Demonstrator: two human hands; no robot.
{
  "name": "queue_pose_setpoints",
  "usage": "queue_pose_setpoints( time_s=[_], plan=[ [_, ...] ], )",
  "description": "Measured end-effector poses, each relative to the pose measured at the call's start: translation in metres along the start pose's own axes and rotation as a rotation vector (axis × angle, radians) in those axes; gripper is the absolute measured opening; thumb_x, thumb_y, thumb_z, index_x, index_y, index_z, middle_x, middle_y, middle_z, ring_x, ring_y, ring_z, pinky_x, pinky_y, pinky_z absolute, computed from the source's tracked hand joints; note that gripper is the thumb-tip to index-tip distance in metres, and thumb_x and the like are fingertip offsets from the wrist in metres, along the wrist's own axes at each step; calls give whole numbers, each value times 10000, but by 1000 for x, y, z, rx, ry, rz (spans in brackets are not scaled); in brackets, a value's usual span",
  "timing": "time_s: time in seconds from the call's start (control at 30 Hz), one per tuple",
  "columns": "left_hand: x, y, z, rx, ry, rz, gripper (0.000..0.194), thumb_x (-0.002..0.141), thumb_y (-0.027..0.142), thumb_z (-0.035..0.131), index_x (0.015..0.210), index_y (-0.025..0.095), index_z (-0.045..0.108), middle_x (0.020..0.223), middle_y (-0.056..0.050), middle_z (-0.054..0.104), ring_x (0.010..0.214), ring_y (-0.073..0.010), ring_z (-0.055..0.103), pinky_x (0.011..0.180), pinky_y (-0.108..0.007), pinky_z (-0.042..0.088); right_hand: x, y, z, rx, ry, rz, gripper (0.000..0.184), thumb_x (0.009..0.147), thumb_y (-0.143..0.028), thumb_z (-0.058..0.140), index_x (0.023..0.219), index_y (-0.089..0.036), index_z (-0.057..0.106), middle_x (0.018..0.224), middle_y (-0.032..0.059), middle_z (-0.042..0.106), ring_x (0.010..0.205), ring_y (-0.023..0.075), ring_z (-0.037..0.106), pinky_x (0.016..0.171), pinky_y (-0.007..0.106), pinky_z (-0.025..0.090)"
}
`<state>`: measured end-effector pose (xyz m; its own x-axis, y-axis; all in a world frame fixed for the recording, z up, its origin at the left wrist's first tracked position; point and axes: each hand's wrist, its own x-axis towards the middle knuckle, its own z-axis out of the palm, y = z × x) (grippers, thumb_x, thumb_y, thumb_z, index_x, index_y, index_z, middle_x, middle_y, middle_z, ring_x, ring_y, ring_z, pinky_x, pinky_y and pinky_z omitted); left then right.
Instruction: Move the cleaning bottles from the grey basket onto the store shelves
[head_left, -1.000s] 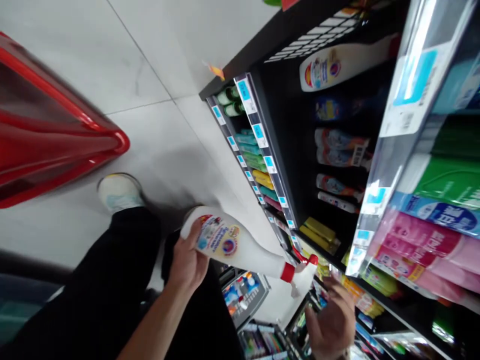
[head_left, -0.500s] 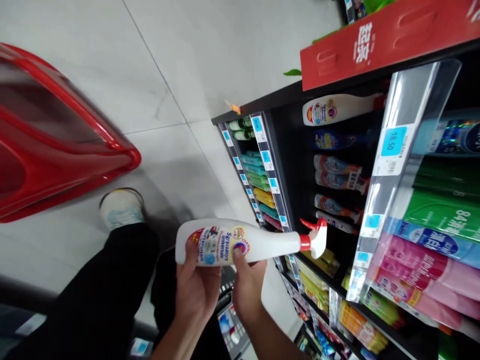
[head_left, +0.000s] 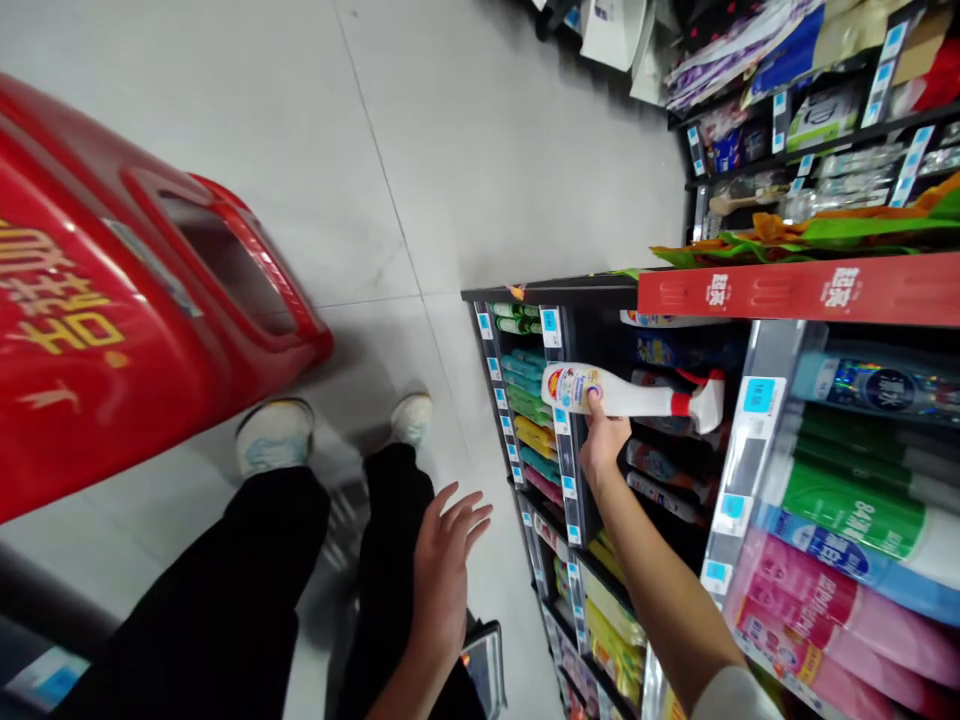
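Observation:
A white spray bottle [head_left: 637, 396] with a red and white trigger head is gripped in my right hand [head_left: 606, 440], its thumb across the label. In the view it lies sideways, in front of a dark shelf bay where similar bottles stand partly hidden behind it. My left hand [head_left: 448, 560] is held above my leg, well away from the bottle, with its fingers apart and nothing in it.
A red plastic stool-like piece [head_left: 142, 300] with yellow lettering stands on the floor at left. Packed store shelves [head_left: 559, 410] with price tags run along the right. A red strip [head_left: 802, 288] edges the top shelf. My shoe [head_left: 276, 436] is beside the red piece.
The spray bottle has moved right, from between both hands to the shelf opening in my right hand. My left hand has let go of it and spread its fingers. The view has shifted.

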<state>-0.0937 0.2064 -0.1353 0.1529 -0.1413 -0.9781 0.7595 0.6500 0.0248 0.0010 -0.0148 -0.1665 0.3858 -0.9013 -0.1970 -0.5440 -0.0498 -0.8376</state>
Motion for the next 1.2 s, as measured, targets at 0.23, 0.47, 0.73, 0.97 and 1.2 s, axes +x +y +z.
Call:
queue_pose_setpoints(
  time_s=[0.23, 0.47, 0.73, 0.97, 1.2],
  plan=[
    [13, 0, 24, -76, 68, 25, 695, 591, 527, 878, 1147, 188, 638, 1019, -56, 730, 909, -223, 694, 893, -386, 535, 69, -16, 17, -37, -58, -168, 591, 761, -379, 808, 1260, -100, 658, 1262, 138, 718, 1190, 249, 687, 1068, 399, 554],
    [18, -13, 31, -115, 101, -16, 695, 564, 541, 886, 1105, 180, 640, 977, -57, 740, 863, -221, 691, 878, -394, 541, 114, -25, 42, -121, 32, -329, 542, 845, -437, 738, 1268, -113, 637, 1272, 146, 706, 1176, 261, 692, 994, 421, 592],
    [32, -29, 30, -98, 157, -24, 628, 593, 501, 875, 1099, 196, 661, 1002, -49, 730, 904, -233, 681, 897, -413, 522, 158, -8, 58, -159, 109, -489, 541, 846, -441, 721, 1262, -124, 584, 1274, 147, 701, 1108, 239, 721, 861, 347, 631],
    [37, -37, 32, -93, 166, -28, 609, 607, 505, 879, 1096, 211, 667, 999, -39, 725, 913, -237, 673, 917, -428, 505, 182, -9, 60, -224, 186, -559, 498, 856, -431, 728, 1241, -141, 602, 1134, 96, 739, 982, 227, 742, 805, 347, 635],
    [43, -43, 31, -80, 185, -31, 607, 606, 512, 881, 1089, 213, 669, 987, -34, 721, 899, -229, 666, 904, -418, 499, 202, -7, 63, -242, 246, -515, 643, 904, -399, 699, 1446, -134, 479, 1255, 129, 690, 1029, 232, 735, 768, 346, 642]
  ],
)
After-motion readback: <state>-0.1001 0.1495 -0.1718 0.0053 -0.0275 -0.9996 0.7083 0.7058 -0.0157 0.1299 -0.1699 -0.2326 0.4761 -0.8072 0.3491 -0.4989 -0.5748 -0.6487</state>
